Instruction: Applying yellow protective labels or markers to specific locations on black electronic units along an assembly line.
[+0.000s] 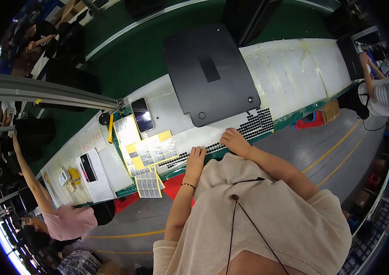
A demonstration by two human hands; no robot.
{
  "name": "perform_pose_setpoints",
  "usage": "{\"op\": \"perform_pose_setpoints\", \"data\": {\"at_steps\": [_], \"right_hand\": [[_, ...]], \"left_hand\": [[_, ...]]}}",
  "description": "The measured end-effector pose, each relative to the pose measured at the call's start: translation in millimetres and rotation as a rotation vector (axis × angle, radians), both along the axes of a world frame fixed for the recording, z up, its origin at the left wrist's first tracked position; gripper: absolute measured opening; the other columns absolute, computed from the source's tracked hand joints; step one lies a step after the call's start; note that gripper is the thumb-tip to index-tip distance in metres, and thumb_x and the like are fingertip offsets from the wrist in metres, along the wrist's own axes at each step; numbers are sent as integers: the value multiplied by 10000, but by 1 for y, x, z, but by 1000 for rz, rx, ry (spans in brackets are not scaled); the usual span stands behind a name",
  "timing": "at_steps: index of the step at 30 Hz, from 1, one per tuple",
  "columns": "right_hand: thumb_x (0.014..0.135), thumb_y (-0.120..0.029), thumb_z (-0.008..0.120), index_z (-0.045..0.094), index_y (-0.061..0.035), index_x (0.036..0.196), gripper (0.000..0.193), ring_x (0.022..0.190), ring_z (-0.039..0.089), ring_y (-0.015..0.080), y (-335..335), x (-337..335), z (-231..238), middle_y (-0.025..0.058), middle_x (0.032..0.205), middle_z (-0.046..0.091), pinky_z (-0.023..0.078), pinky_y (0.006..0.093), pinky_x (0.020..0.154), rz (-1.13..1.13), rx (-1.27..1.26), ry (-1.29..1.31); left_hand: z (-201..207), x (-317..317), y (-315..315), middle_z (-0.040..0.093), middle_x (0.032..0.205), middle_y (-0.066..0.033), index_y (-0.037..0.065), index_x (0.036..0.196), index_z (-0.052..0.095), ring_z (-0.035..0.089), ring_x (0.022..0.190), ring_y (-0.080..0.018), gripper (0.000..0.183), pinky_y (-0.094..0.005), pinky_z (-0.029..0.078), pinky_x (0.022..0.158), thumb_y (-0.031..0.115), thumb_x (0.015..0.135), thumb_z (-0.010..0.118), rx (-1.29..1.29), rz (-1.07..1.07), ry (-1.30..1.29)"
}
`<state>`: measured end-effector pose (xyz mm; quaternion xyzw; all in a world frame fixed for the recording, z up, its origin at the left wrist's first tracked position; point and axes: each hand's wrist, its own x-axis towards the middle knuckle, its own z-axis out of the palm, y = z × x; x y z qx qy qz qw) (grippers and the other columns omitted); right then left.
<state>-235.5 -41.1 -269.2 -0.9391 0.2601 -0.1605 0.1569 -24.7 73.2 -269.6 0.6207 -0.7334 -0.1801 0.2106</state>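
Small round black pads (255, 123) lie in close rows along the near edge of the workbench, with a narrower run of them (174, 160) on the left. My left hand (196, 159) rests by this run, its fingers bent and close together over the pads. Further right, my right hand (236, 141) has its fingers curled down at the wider block of pads. Whatever the fingertips of either hand pinch is hidden. Just beyond the hands lies a large flat black plastic panel (190, 57), with round marks near its corners.
Left of the panel are a smartphone (142, 114), yellow-backed sheets of grey labels (157, 149) and a yellow cutter (111, 128). A metal post (52, 95) crosses the far left. A person in pink (68, 222) sits left; another in white (384, 96) works at right.
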Motion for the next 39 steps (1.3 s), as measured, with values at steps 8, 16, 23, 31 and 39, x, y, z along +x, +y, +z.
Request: {"op": "perform_pose_setpoints", "data": {"at_steps": [8,16,23,31,39], "right_hand": [[723,-45,722,630,-24,785,114,770,569,283,-25,-6,59,114,837,631,433,376,723,-518,265,-384],[766,7,698,574,-36,864,164,796,551,148,-82,-25,243,39,837,601,404,350,957,-517,312,-766],[764,11,686,564,-21,814,136,848,576,204,-75,3,292,70,820,609,362,439,1048,-332,283,-450],[774,16,675,563,-25,859,147,845,581,240,-73,6,287,81,842,628,384,452,1025,-305,24,-374],[804,49,626,554,-31,946,177,924,598,238,-64,-2,267,75,933,644,368,466,1044,-281,-80,-451]], "left_hand": [[30,-5,-25,552,918,-141,-12,972,600,523,888,-329,216,-395,460,765,-72,767,563,-96,233,191],[79,-9,-54,657,852,-110,-11,934,628,539,624,-181,167,-286,413,565,47,797,704,-185,624,461],[103,-11,-65,659,834,-96,-27,969,626,511,557,-120,217,-256,392,519,35,781,715,-89,643,658],[116,0,-51,604,939,-63,-28,1120,563,507,574,-56,329,-193,385,488,22,821,693,-71,716,847],[164,13,-60,592,951,-76,-37,1140,535,495,580,-45,350,-180,387,496,-28,822,680,-207,799,1071]]}}
